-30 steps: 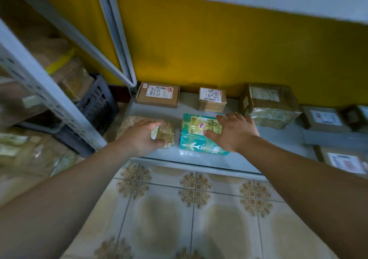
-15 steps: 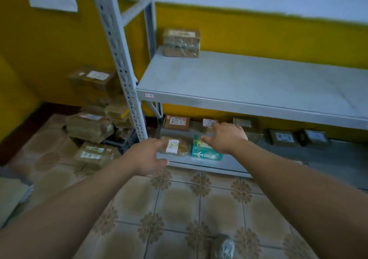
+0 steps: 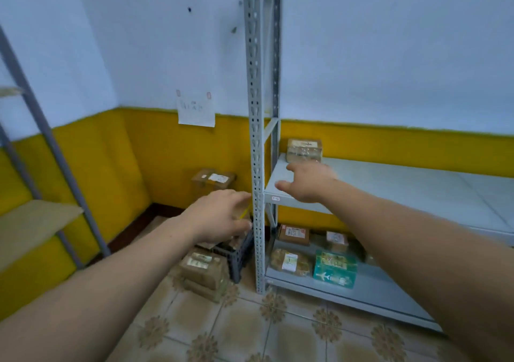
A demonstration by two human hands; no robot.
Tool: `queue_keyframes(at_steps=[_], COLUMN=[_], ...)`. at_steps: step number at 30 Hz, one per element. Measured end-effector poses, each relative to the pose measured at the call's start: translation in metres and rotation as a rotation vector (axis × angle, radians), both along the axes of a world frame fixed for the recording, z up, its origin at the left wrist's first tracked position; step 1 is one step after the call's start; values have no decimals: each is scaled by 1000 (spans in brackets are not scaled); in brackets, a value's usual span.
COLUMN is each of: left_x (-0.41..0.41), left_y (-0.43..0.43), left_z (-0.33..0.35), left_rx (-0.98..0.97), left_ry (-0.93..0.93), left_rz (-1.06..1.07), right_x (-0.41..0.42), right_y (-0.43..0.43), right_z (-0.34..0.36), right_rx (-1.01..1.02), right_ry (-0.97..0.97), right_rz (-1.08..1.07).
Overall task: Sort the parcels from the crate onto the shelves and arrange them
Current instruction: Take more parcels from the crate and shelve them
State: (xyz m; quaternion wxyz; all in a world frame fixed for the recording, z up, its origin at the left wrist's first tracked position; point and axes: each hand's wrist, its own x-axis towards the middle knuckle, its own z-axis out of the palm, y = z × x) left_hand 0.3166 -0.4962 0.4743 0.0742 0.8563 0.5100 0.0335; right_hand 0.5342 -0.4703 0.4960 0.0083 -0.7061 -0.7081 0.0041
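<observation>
Both empty, fingers loose: left hand (image 3: 222,217) hangs above the dark crate (image 3: 240,253) on the floor (image 3: 250,334), right hand (image 3: 308,180) over the front-left corner of the middle shelf (image 3: 389,189), taped parcel (image 3: 304,150) at its back-left corner, green plane-printed parcel (image 3: 335,270) at the front edge of the bottom shelf (image 3: 375,285), labels (image 3: 290,261) unreadable.

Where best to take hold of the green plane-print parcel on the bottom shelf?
Probably its front edge, coming from the front: the green parcel lies flat at the front of the bottom shelf, the bubble-wrapped parcel close on its left.
</observation>
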Motion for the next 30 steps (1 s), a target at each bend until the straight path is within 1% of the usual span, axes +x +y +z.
queue_keyframes(at_steps=[4,8,11,14,19,22,26,30], left_x=[-22,-40,-59,-85,-145,-185,-239,-282], left_y=[-18,-30,-35,-29,3,27,64,103], left_z=[26,32,27,18,0,-9,-20,-30], left_rx=[53,85,55,35,-28,-51,-67,-124], left_ry=[36,84,113,144,116,65,61,56], left_rz=[71,133,175,203,264,281,250,234], right_x=[-22,-44,-66,-92,-138,-173,-224,-266], right_y=[1,12,15,23,54,81,120,150], right_z=[31,42,36,27,18,11,-5,-29], right_rx=[50,73,15,-15,-36,-39,-60,-96], right_ry=[2,6,40,21,6,11,40,46], right_rz=[105,180,213,246,254,235,201,193])
